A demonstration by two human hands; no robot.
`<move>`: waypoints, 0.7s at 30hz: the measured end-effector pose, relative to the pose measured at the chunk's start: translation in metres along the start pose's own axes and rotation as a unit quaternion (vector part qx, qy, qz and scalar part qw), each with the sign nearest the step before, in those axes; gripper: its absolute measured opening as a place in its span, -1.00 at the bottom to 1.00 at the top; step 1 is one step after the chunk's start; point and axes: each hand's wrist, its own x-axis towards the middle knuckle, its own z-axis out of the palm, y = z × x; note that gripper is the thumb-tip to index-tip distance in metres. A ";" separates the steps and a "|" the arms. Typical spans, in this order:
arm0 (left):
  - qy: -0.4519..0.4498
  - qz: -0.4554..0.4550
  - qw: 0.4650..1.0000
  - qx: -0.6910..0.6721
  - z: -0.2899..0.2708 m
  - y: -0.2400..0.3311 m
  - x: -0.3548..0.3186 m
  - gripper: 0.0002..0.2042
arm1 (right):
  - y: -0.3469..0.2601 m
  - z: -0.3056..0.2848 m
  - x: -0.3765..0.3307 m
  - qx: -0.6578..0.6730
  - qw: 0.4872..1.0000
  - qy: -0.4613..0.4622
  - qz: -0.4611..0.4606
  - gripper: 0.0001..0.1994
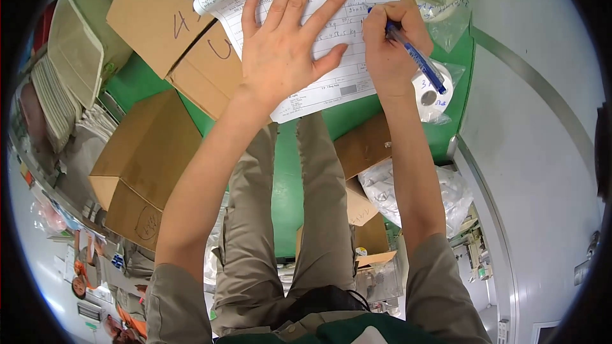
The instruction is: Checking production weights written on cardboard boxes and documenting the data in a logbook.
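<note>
Right hand [387, 57] grips the pen [419, 58], seemingly writing — left hand [279, 56] (fingers spread) on the form [347, 79]; next stroke needs steadiness.

The white printed sheets [347, 81] at twelve o'clock are smooth, matt paper; between one and two, the slim blue pen [417, 57] is glossy plastic. The brown open box [150, 159] at nine is matt cardboard, the cream rectangular tub [73, 44] at ten smooth plastic. Near four, the crumpled translucent bag [379, 192] is shiny plastic; khaki trousers [248, 242] toward six are creased, matt cloth.
</note>
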 end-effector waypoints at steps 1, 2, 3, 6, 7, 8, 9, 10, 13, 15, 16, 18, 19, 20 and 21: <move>0.001 0.002 1.000 0.003 0.000 -0.001 0.000 -0.34 | 0.000 0.001 0.000 0.007 1.000 -0.001 0.003 -0.91; 0.003 0.005 1.000 0.005 -0.001 -0.001 0.000 -0.34 | 0.000 0.001 0.001 -0.010 1.000 0.004 -0.021 -0.91; -0.005 0.002 1.000 0.001 -0.002 -0.001 0.000 -0.33 | 0.001 0.002 0.001 -0.028 0.999 0.010 -0.044 -0.91; -0.001 0.002 1.000 -0.003 -0.001 -0.001 0.000 -0.33 | 0.003 0.001 0.000 -0.022 0.999 0.000 -0.033 -0.91; 0.004 0.005 1.000 0.002 -0.001 -0.001 0.000 -0.33 | 0.002 0.004 -0.001 0.004 1.000 0.008 0.009 -0.83; 0.005 0.007 1.000 0.003 -0.001 -0.002 0.000 -0.34 | 0.002 0.003 -0.001 -0.004 1.000 0.002 -0.003 -0.87; 0.006 0.009 1.000 0.003 -0.001 -0.002 0.000 -0.34 | 0.002 0.002 0.000 -0.013 1.000 -0.002 -0.016 -0.90; 0.009 0.007 1.000 0.000 -0.001 -0.002 0.000 -0.34 | 0.004 0.003 0.002 -0.002 0.999 -0.008 -0.041 -0.90; 0.004 0.006 1.000 0.006 -0.001 -0.002 0.001 -0.34 | 0.002 0.001 0.000 0.029 0.999 -0.003 -0.013 -0.91; 0.010 0.006 1.000 0.002 0.000 -0.001 -0.001 -0.33 | 0.004 -0.002 0.000 0.001 1.000 -0.011 -0.027 -0.90; 0.007 0.005 1.000 -0.001 0.000 0.000 -0.001 -0.33 | 0.002 0.000 0.000 0.016 1.000 0.001 -0.017 -0.89; 0.000 0.003 1.000 -0.005 0.001 0.003 0.000 -0.33 | -0.001 0.000 0.001 0.010 0.999 0.014 -0.027 -0.86; -0.001 0.003 1.000 -0.010 0.002 0.004 0.001 -0.33 | 0.002 -0.001 0.002 0.013 0.999 0.014 -0.027 -0.86; -0.001 0.003 1.000 -0.017 0.003 0.005 0.001 -0.34 | 0.005 -0.002 0.002 0.016 0.999 0.013 -0.027 -0.86; 0.340 0.146 0.925 0.085 0.059 -0.047 0.012 -0.31 | -0.012 0.016 0.006 0.061 0.998 0.020 -0.023 -0.87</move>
